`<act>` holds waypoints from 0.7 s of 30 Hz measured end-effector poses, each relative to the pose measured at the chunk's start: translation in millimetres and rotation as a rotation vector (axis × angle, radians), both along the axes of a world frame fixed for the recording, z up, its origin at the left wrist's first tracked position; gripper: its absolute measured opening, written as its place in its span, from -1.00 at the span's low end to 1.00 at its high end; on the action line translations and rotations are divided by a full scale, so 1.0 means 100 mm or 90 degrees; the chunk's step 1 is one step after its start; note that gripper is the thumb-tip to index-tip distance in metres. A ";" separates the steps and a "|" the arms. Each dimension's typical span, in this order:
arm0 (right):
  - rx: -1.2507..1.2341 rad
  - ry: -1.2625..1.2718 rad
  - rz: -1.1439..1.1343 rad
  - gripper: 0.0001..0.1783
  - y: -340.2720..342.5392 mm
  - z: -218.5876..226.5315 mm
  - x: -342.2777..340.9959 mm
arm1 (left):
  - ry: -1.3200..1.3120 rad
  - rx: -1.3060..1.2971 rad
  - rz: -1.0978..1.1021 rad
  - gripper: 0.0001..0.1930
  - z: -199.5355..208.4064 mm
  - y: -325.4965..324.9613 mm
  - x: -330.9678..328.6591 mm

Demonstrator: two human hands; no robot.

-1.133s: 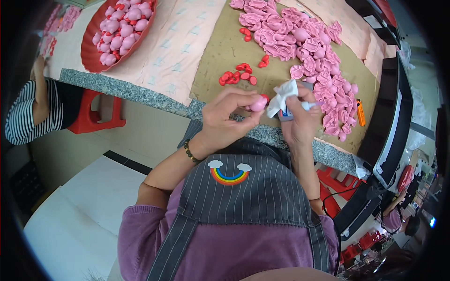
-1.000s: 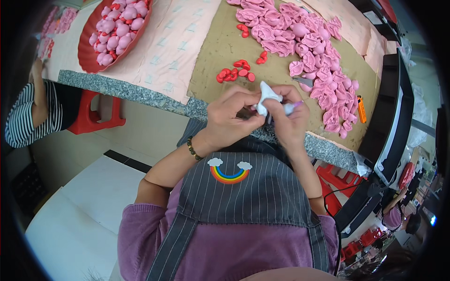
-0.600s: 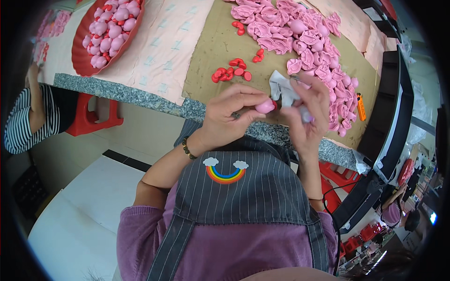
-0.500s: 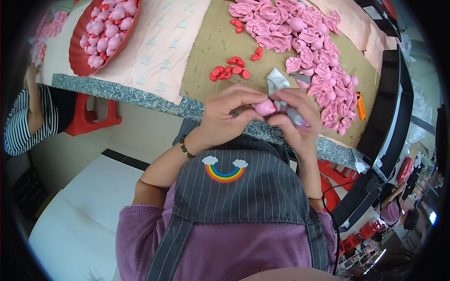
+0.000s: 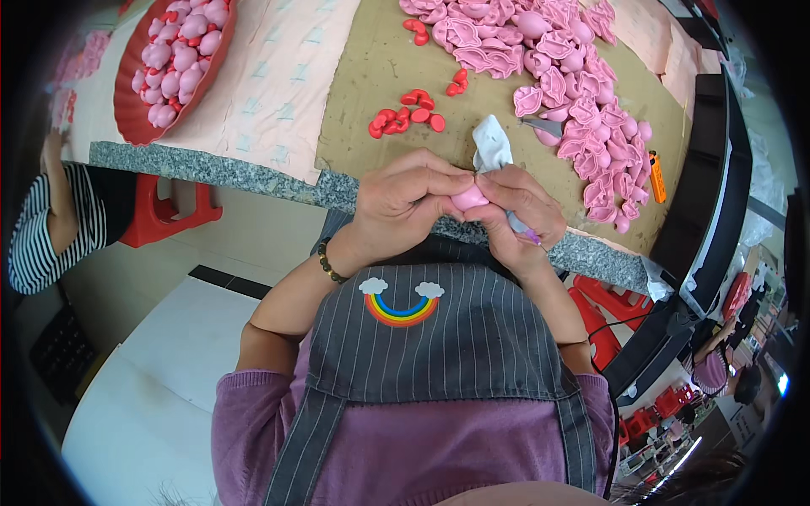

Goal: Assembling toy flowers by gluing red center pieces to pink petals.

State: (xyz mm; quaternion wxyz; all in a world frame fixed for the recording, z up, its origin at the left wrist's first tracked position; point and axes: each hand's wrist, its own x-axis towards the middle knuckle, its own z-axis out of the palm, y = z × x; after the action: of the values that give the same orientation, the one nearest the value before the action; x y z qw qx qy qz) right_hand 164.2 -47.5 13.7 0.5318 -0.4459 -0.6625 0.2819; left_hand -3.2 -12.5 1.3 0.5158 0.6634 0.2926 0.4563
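Between the fingertips of both hands, close above the table's front edge, is a small rounded pink plastic piece [image 5: 470, 199]. My left hand [image 5: 401, 201] pinches it from the left. My right hand [image 5: 525, 211] presses on it from the right and also has a soft white tube or pouch [image 5: 492, 145] tucked in its grip. That pouch's crumpled end sticks up beyond the knuckles, and a purple tip [image 5: 531, 236] shows below the fingers. Most of the pink piece is covered by the fingers. Beyond my hands lie small red pieces [image 5: 407, 121] on the brown board.
A heap of pink moulded shells [image 5: 582, 110] spreads over the brown board [image 5: 354, 93], with tweezers [image 5: 542, 126] and an orange lighter [image 5: 656, 177] by it. A red basin [image 5: 126, 105] holds pink-and-red pieces. A person in striped clothing [image 5: 55, 219] is at the left beside a red stool [image 5: 173, 221].
Both hands have closed in tighter around the pink piece, and the red part on it is no longer visible. The white pouch stands higher above my right hand. The view has shifted slightly.
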 end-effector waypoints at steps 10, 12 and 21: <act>-0.001 -0.013 -0.012 -0.73 -0.01 -0.03 -0.01 | 0.003 -0.019 0.007 -0.80 -0.01 -0.01 0.00; -0.013 -0.015 -0.012 -0.76 -0.03 -0.01 -0.01 | 0.000 -0.018 0.009 -0.81 0.02 -0.01 0.00; -0.026 -0.014 -0.012 -0.79 -0.02 -0.03 -0.01 | 0.003 -0.010 0.008 -0.83 0.00 0.00 -0.01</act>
State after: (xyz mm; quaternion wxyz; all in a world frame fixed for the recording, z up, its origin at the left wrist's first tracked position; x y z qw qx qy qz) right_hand 162.9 -49.2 11.2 0.5177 -0.4659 -0.6584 0.2853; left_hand -3.8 -12.4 1.4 0.5175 0.6586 0.3019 0.4554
